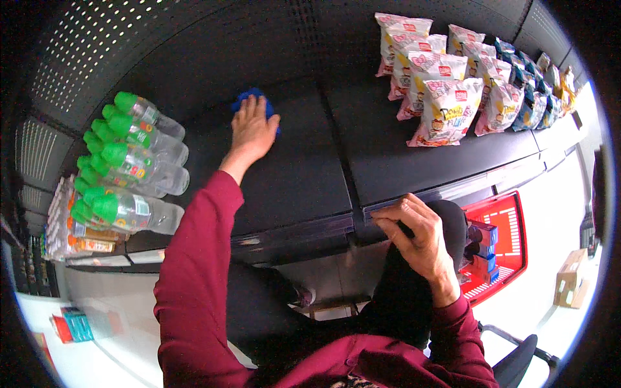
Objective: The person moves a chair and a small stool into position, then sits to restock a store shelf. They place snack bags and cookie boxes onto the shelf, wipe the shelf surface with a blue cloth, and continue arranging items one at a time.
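Note:
My left hand (pixel 253 127) lies flat on a blue cloth (pixel 269 107), pressing it on the black metal shelf (pixel 291 169) near its back. Over the shelf's front edge, by the price strip (pixel 301 230), hangs my right hand (pixel 418 233), its fingers curled with thumb and forefinger close together; whether something thin is between them cannot be told. Clear plastic bottles with green caps (pixel 140 213) stand in rows to the left of my left hand. Pink and white snack bags (pixel 449 114) are lined up on the shelf at the right.
Dark blue snack bags (pixel 531 111) stand farther right. A red shopping basket (pixel 519 242) holding small boxes is beside my knee. On the floor are a cardboard box (pixel 571 279) at the right and red and teal packages (pixel 77 325) at lower left. A perforated back panel (pixel 87 43) rises behind the shelf.

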